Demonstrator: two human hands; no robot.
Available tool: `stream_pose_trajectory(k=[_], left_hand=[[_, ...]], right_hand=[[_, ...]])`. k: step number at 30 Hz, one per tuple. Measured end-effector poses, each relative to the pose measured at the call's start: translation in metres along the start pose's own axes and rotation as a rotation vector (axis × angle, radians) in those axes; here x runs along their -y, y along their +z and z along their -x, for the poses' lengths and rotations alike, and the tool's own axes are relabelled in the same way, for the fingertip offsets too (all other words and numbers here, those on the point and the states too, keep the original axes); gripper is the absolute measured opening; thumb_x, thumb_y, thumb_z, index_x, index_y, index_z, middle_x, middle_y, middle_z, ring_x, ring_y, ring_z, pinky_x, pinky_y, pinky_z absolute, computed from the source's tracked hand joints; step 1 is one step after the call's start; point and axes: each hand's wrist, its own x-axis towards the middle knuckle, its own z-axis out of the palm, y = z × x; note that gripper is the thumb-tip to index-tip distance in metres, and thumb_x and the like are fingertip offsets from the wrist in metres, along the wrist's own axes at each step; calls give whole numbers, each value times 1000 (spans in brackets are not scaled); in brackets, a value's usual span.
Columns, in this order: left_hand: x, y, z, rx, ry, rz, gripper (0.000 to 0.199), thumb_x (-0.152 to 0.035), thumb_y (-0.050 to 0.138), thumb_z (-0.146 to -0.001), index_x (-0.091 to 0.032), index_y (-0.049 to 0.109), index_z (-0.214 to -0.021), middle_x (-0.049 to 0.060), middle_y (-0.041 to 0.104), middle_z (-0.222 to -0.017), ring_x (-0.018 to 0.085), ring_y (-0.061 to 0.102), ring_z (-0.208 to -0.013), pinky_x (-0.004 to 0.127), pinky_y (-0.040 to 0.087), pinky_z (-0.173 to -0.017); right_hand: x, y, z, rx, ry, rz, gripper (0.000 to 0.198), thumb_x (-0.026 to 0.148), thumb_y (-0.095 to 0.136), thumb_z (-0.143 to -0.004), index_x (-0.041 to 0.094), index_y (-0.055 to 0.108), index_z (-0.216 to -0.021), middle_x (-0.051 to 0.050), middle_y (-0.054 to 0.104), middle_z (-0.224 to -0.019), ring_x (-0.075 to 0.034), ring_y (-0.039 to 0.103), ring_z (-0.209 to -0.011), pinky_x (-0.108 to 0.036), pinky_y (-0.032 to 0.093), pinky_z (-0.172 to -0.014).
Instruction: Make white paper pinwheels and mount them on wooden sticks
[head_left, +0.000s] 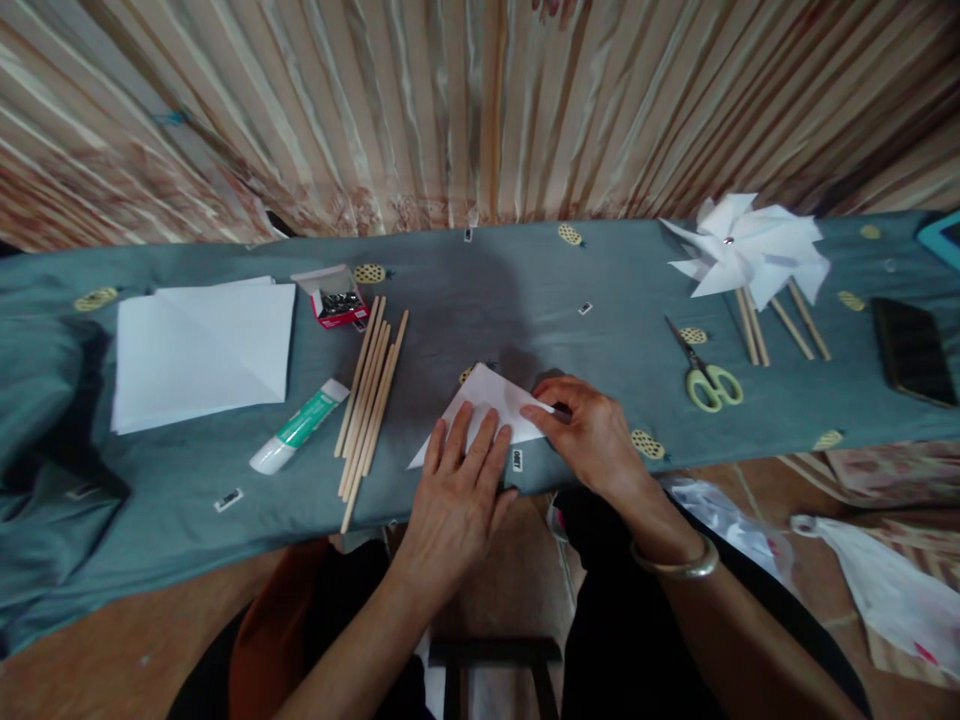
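Observation:
A white sheet of paper [510, 390], folded into a triangle, lies near the front edge of the cloth-covered table. My left hand [461, 470] rests flat on its left part, fingers stretched out. At the right corner of the paper, my right hand [585, 425] pinches the tip between thumb and fingers. Left of my hands lie several wooden sticks [373, 400] and a glue tube [300, 427] with a green label. Scissors [709, 378] with pale green handles lie to the right, blades pointing away from me.
White paper pinwheels [746, 250] on sticks lie at the back right, near a dark phone [913, 350]. A stack of white paper [202, 350] and a small red box [337, 300] of dark metal pieces stand on the left. A curtain [420, 110] hangs behind the table [600, 350].

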Motion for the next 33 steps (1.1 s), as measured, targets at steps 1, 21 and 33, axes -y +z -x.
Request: stream_pose_trajectory(k=[1, 21, 33], left_hand=[[0, 0, 0, 8, -4, 2, 53, -35, 53, -94, -10, 45, -140, 16, 48, -148, 39, 34, -142, 61, 36, -112], [-1, 2, 2, 24, -21, -26, 56, -43, 47, -96, -10, 44, -142, 15, 47, -149, 39, 34, -143, 59, 35, -113], [0, 3, 2, 42, -24, -12, 59, -44, 49, -95, -10, 43, -143, 16, 44, -151, 39, 31, -144, 59, 35, -113]], right_hand=[[0, 0, 0, -3, -2, 4, 7, 21, 71, -81, 20, 68, -74, -6, 73, -90, -21, 68, -86, -36, 51, -81], [1, 1, -1, -15, -31, 70, 7, 24, 69, -82, 20, 68, -76, -6, 73, -87, -21, 67, -82, -36, 52, -79], [3, 2, -1, -27, -23, 81, 7, 20, 72, -80, 18, 68, -75, -6, 72, -87, -23, 66, -85, -37, 51, -80]])
